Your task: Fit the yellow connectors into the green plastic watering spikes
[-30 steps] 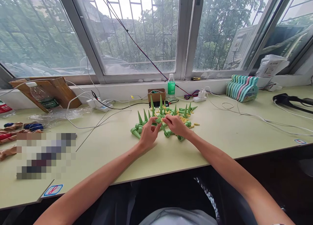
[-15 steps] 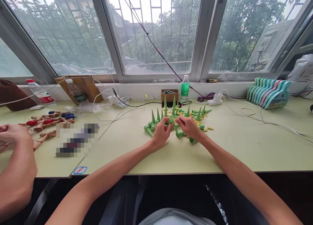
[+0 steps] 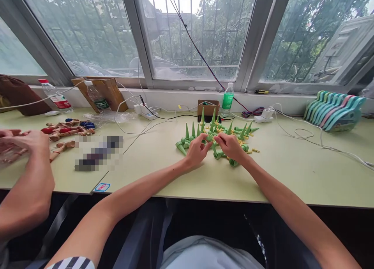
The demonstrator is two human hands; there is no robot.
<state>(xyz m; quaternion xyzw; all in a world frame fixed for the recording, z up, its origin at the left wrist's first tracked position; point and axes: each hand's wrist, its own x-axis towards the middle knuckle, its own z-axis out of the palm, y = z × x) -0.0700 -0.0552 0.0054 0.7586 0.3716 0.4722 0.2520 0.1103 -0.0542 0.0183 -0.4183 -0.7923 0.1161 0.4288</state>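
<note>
A pile of green plastic cone spikes [image 3: 217, 134] with small yellow pieces [image 3: 254, 149] lies on the pale green table [image 3: 292, 171], some cones upright and some on their sides. My left hand [image 3: 196, 152] and my right hand [image 3: 230, 146] meet over the front of the pile. Both pinch one green cone piece [image 3: 209, 138] held between them, fingers curled round it.
Another person's hands [image 3: 25, 142] work at the far left by wooden ball toys [image 3: 68, 129]. Along the window sill stand a green bottle [image 3: 227, 100], a small brown box [image 3: 208, 107], a power strip [image 3: 145, 111] with cables, water bottles [image 3: 96, 95]. Teal and pink bunny-shaped items [image 3: 333, 111] stand at right.
The view has swung left, bringing the other person's hands into sight at the left. My hands stay together over the green cones, still gripping a piece.
</note>
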